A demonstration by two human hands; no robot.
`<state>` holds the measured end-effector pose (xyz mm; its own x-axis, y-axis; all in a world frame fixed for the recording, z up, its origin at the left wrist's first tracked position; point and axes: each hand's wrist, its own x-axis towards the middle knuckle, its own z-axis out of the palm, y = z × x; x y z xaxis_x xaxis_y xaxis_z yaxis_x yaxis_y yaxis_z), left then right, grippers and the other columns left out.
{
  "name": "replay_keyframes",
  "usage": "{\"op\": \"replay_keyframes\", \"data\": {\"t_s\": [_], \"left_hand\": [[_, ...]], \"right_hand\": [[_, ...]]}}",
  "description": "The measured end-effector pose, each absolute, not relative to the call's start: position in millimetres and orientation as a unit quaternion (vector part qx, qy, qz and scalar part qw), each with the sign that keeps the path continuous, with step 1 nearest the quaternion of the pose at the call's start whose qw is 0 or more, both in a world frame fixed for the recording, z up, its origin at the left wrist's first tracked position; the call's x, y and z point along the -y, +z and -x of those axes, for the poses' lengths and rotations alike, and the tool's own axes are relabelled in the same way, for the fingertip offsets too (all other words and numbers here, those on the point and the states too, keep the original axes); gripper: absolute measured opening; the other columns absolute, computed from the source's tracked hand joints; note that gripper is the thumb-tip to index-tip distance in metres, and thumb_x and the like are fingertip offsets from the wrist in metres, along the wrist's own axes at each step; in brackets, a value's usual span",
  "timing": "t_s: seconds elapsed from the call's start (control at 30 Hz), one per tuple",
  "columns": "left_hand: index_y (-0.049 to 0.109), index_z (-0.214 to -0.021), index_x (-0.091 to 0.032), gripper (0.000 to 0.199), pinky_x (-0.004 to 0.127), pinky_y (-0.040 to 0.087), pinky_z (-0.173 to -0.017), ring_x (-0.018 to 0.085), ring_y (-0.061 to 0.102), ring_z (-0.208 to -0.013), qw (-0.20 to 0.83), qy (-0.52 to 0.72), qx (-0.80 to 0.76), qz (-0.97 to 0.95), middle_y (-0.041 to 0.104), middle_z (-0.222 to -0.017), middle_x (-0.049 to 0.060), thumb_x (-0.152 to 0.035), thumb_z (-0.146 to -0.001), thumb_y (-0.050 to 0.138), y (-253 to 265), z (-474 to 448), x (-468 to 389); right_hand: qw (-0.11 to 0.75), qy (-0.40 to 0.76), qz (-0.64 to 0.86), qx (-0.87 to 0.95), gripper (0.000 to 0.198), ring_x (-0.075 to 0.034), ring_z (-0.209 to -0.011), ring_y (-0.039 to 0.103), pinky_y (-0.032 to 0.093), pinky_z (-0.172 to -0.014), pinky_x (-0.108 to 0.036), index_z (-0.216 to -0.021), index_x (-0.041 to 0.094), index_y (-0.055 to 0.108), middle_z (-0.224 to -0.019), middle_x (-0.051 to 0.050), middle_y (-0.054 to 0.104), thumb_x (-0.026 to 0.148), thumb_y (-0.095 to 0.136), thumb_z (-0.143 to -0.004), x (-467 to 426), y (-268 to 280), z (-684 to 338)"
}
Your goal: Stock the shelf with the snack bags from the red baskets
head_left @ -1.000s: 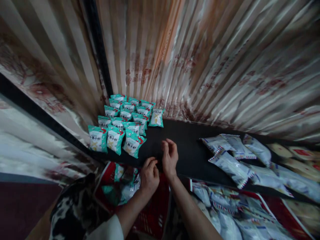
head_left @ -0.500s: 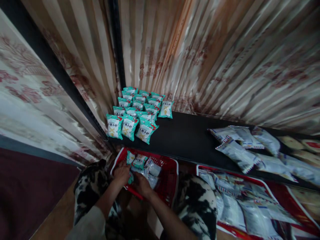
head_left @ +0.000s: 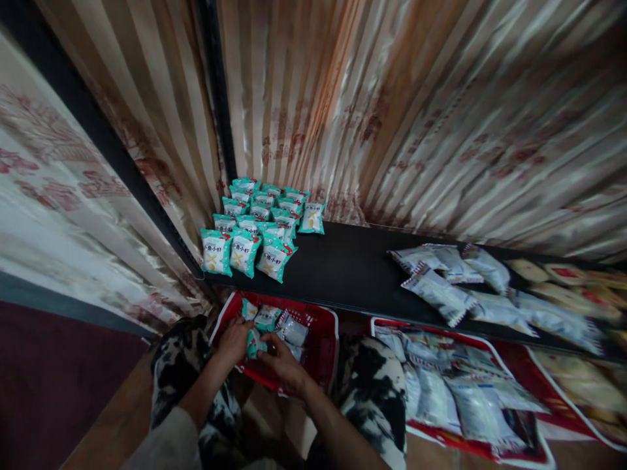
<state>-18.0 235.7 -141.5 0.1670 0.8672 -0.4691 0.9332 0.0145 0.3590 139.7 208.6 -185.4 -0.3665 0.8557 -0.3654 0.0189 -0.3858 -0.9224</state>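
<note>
Between my hands is a small teal-and-white snack bag (head_left: 255,344), just above the near side of a red plastic basket (head_left: 321,356). My left hand (head_left: 233,341) closes on the bag's left edge. From the right, the fingers and thumb of my right hand (head_left: 283,362) pinch its other side. Another teal snack bag (head_left: 268,318) lies in the basket behind my fingers, beside clear-and-white packets (head_left: 294,329). On the black shelf (head_left: 337,267) above, rows of the same teal bags stand upright, with one front bag (head_left: 277,258) leaning slightly.
Silvery-white packets (head_left: 438,294) lie on the shelf to the right, with flat pale packs (head_left: 563,274) beyond. A second red basket (head_left: 494,346) below holds more packets. Dark metal posts (head_left: 215,98) and a patterned curtain (head_left: 304,85) stand behind and at left.
The teal bag between my hands has come into clearer view, its front turned up. My right-hand fingers have shifted onto its side. The whole view has shifted slightly.
</note>
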Motion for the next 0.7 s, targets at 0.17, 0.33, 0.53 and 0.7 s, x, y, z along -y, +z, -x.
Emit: {"op": "replay_keyframes", "data": {"t_s": [0.17, 0.33, 0.53, 0.7], "left_hand": [[0.059, -0.11, -0.022, 0.05, 0.033, 0.039, -0.099, 0.019, 0.049, -0.112, 0.276, 0.119, -0.597, -0.744, 0.055, -0.118, 0.007, 0.001, -0.072, 0.037, -119, 7, -221], [0.059, -0.11, -0.023, 0.042, 0.037, 0.036, -0.106, 0.019, 0.038, -0.128, 0.244, 0.235, -0.521, -0.783, 0.05, -0.128, 0.007, -0.005, -0.081, 0.035, -100, -16, -206], [0.051, -0.123, -0.022, 0.04, 0.04, 0.031, -0.11, 0.02, 0.026, -0.136, 0.197, 0.309, -0.482, -0.796, 0.041, -0.14, 0.008, -0.016, -0.089, 0.032, -69, -41, -199], [0.035, -0.135, -0.021, 0.056, 0.045, 0.03, -0.109, 0.025, 0.026, -0.137, 0.271, 0.413, -0.571, -0.657, 0.03, -0.147, 0.011, -0.034, -0.083, 0.053, -61, -62, -211]], "right_hand": [[0.337, 0.68, 0.509, 0.406, 0.042, -0.013, -0.071, 0.056, 0.045, -0.067, -0.026, -0.093, 0.02, 0.058, -0.079, 0.002, 0.06, 0.052, 0.067, -0.067, -206, -150, -175], [0.365, 0.685, 0.501, 0.383, 0.053, -0.014, -0.067, 0.057, 0.044, -0.066, -0.027, -0.099, 0.018, 0.06, -0.073, 0.002, 0.063, 0.054, 0.072, -0.062, -204, -127, -202], [0.441, 0.694, 0.461, 0.333, 0.044, -0.012, -0.066, 0.057, 0.042, -0.066, -0.024, -0.092, 0.018, 0.064, -0.074, 0.001, 0.065, 0.047, 0.076, -0.061, -198, -94, -222], [0.449, 0.739, 0.437, 0.246, 0.03, -0.009, -0.057, 0.052, 0.035, -0.051, -0.019, -0.082, 0.018, 0.066, -0.069, 0.002, 0.064, 0.044, 0.07, -0.069, -191, -76, -229]]}}
